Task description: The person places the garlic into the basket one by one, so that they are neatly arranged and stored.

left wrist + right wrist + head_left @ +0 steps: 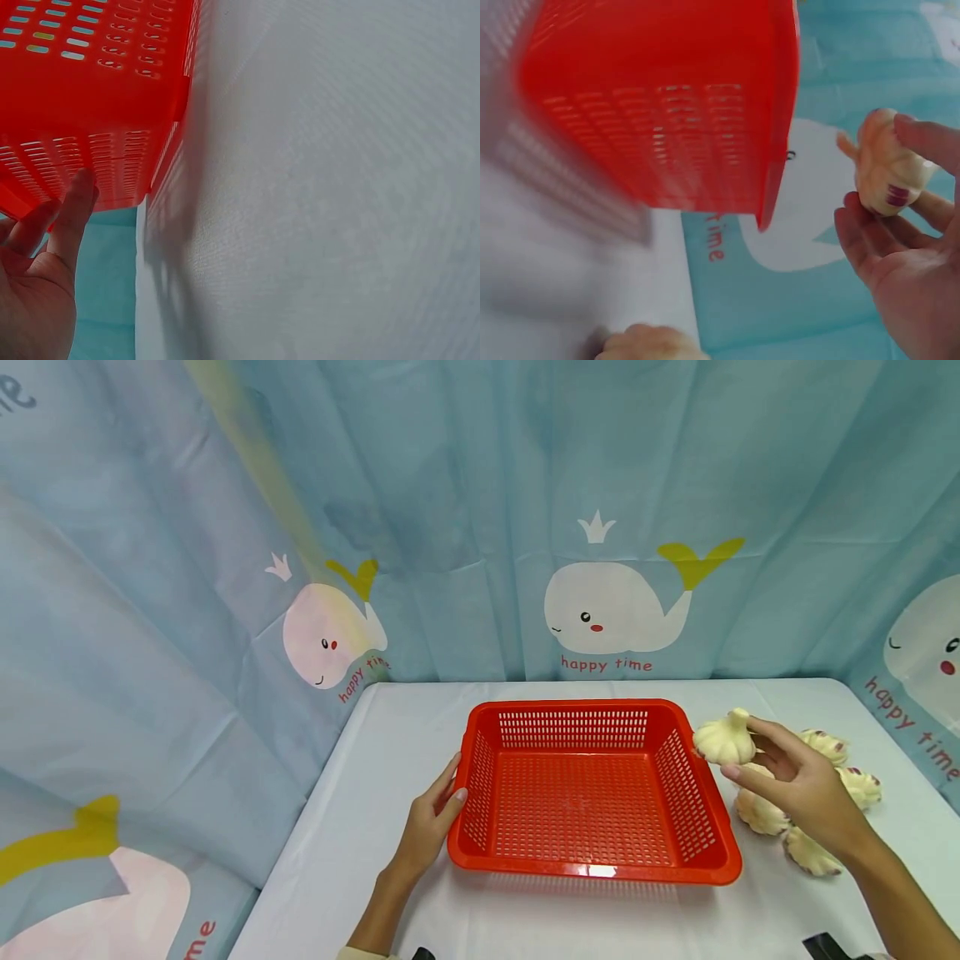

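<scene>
My left hand (429,827) holds the red plastic basket (585,873) at its left side, thumb at the rim and fingers against the outer wall. In the left wrist view, fingertips (81,184) touch the slotted wall. A pale garlic bulb (726,740) is pinched between the thumb and fingers of my right hand (813,793), raised beside the basket's right rim. The right wrist view shows a purple patch on this garlic bulb (889,161). Nothing lies inside the basket.
Several more garlic bulbs (761,812) lie on the white-covered table (360,760) right of the basket, partly hidden by my right hand and forearm. A blue curtain (465,618) with whale prints hangs behind and beside the table.
</scene>
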### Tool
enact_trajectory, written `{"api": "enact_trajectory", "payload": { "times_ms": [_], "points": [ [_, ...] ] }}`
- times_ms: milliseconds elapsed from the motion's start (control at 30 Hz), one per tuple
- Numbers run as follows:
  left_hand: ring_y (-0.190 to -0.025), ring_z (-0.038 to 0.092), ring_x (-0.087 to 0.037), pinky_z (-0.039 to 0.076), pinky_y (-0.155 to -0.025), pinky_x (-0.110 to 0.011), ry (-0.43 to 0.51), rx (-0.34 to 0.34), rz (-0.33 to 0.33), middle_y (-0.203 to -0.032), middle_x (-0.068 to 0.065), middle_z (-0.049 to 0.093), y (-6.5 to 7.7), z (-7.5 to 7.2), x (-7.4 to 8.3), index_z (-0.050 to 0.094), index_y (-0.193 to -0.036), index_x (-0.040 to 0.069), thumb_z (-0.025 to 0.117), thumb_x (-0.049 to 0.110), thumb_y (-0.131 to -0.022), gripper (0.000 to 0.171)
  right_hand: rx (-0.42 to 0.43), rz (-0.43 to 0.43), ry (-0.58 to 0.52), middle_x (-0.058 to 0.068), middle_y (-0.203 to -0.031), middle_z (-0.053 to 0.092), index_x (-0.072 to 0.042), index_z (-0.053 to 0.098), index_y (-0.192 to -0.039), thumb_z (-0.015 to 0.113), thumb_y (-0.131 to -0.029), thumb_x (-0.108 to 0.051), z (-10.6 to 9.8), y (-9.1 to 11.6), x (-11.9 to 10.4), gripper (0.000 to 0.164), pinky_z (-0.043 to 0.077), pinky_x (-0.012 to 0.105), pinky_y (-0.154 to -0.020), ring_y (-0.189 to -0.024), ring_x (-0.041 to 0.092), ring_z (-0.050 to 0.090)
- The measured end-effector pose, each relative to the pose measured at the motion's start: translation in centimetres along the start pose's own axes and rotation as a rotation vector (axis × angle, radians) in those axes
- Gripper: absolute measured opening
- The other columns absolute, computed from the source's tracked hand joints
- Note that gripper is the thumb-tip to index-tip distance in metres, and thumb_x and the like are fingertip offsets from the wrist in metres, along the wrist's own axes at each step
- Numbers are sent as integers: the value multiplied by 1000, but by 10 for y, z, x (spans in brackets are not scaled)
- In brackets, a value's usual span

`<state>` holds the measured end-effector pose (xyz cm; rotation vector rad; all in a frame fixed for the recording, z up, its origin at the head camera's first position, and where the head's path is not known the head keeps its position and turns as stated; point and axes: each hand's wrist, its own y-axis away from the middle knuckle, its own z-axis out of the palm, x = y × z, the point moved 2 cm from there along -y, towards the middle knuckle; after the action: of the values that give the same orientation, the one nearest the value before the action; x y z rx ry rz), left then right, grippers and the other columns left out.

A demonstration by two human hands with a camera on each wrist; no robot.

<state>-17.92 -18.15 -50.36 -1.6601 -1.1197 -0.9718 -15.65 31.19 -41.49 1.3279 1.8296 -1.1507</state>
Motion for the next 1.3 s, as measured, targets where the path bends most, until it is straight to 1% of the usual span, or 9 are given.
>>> {"api": "enact_trajectory", "payload": {
  "times_ms": [100,167,367,600,733,867,1067,1167,1300],
  "points": [
    [-113,75,-33,64,-86,-31,9,-3,-7,-156,-17,55,0,0,1,35,-167,22,55,22,-111,60,-6,10,20,-8,-150,45,-1,34,-164,72,-100,-6,3,-6,-6,74,57,10,-84,-119,-11,56],
    [-112,75,-32,64,-86,-31,8,-4,-6,-155,-16,56,0,0,1,35,-167,22,55,22,-111,59,-3,14,29,-9,-149,47,-4,37,-163,73,-100,-7,5,-11,-11,73,56,9,-85,-118,-11,57],
    [-118,73,-32,64,-88,-32,0,6,0,-156,-15,56,-1,1,3,37,-167,22,56,23,-111,59,-4,-12,17,-7,-144,52,-10,42,-162,74,-99,-5,9,-24,-24,71,54,7,-89,-115,-4,62],
    [-126,68,-34,62,-93,-33,-14,15,20,-159,-13,51,-1,2,2,38,-166,19,56,22,-111,58,-34,-46,10,-7,-149,49,-11,39,-164,73,-100,-7,18,-40,-36,73,54,9,-90,-119,-1,60],
    [-128,67,-35,62,-94,-33,-7,13,22,-160,-13,51,-1,2,2,38,-166,19,56,22,-111,58,-49,-73,12,-5,-149,49,-13,39,-165,72,-101,-9,22,-49,-42,72,57,12,-87,-117,2,61],
    [-128,67,-34,62,-94,-33,-5,10,17,-161,-12,50,-2,1,3,37,-166,20,56,22,-111,59,-66,-93,-9,-3,-148,50,-11,40,-164,72,-101,-8,29,-57,-46,71,58,14,-87,-117,3,62],
    [-127,68,-34,62,-92,-33,-6,15,26,-160,-13,51,-2,0,1,37,-166,20,56,22,-111,58,-75,-85,-62,-2,-145,53,-10,45,-161,73,-100,-7,42,-70,-48,68,55,12,-92,-122,3,61],
    [-125,69,-35,62,-92,-32,-7,19,32,-158,-15,52,-2,1,1,38,-166,18,56,21,-111,58,-96,-69,-69,1,-146,54,-11,45,-161,74,-100,-10,46,-75,-49,67,55,12,-94,-125,2,60],
    [-123,70,-35,63,-91,-32,-4,18,24,-159,-14,52,-1,1,1,38,-166,18,56,20,-111,58,-129,-55,-48,8,-150,52,-13,42,-163,73,-102,-16,49,-84,-52,69,58,16,-91,-122,4,63]
  ]
}}
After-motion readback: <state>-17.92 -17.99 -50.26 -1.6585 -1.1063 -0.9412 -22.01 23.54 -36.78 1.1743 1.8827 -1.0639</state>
